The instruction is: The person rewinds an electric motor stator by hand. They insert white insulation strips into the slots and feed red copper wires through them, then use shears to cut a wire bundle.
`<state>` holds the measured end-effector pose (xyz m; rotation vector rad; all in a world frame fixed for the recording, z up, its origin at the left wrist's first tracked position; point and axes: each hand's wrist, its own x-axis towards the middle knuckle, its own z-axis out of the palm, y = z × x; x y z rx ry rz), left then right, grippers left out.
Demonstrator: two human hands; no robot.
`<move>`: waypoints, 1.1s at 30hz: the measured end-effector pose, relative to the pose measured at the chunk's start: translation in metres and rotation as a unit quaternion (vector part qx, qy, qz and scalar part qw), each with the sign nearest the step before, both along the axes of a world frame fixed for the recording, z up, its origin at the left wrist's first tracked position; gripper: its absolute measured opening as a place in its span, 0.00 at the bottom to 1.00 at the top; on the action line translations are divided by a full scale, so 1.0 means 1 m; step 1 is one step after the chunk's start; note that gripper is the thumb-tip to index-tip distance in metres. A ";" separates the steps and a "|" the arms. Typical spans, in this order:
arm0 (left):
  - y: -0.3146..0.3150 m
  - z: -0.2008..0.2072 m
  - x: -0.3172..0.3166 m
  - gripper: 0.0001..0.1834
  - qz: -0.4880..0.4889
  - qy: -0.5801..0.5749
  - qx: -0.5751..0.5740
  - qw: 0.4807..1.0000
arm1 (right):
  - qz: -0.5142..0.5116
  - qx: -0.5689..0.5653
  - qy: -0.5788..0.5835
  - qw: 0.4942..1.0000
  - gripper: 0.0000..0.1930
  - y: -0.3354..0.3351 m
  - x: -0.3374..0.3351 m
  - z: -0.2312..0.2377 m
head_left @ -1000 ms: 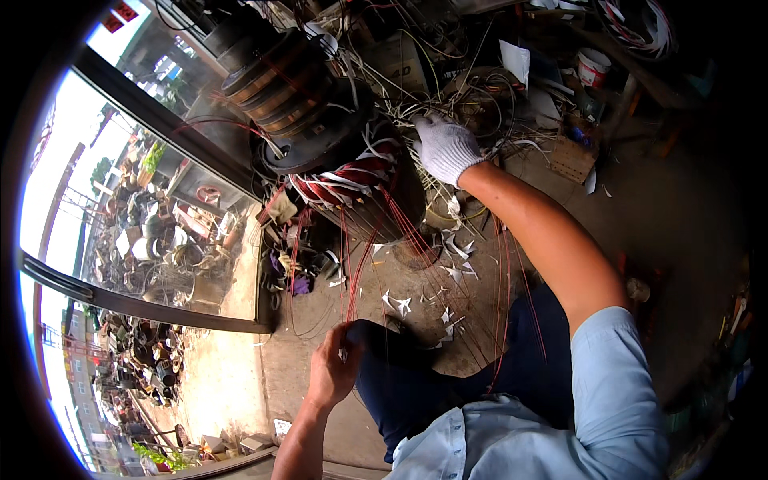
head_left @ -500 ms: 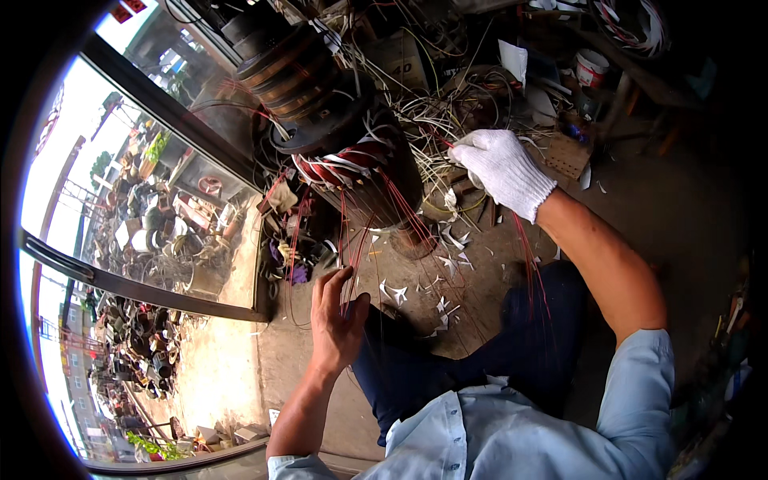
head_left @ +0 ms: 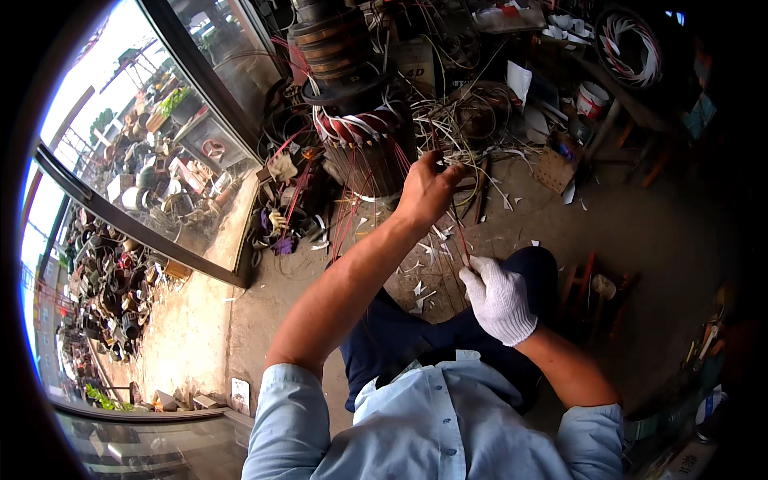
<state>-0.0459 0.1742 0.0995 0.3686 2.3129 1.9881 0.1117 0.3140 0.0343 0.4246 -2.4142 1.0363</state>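
The right hand (head_left: 499, 299) — gloved — pinches red wire (head_left: 463, 240).

A light blue shirt (head_left: 400, 424) is worn, fronted by a placket along which small, round, darker buttons (head_left: 446, 422) are set. Its cloth is creased across the chest. The forearms are left uncovered by the short, loose sleeves (head_left: 290, 408). The legs are clothed in dark navy trousers (head_left: 534, 276). The right hand (head_left: 496, 298) is covered by a white knitted glove (head_left: 506, 310), ended at the wrist by a snug cuff (head_left: 523, 330). The left hand (head_left: 430, 190) is ungloved.
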 end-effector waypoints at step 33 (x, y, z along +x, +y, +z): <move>-0.084 0.085 -0.045 0.17 0.021 -0.531 0.168 0.830 | 0.041 -0.059 -0.203 0.976 0.21 -0.104 -0.109 0.134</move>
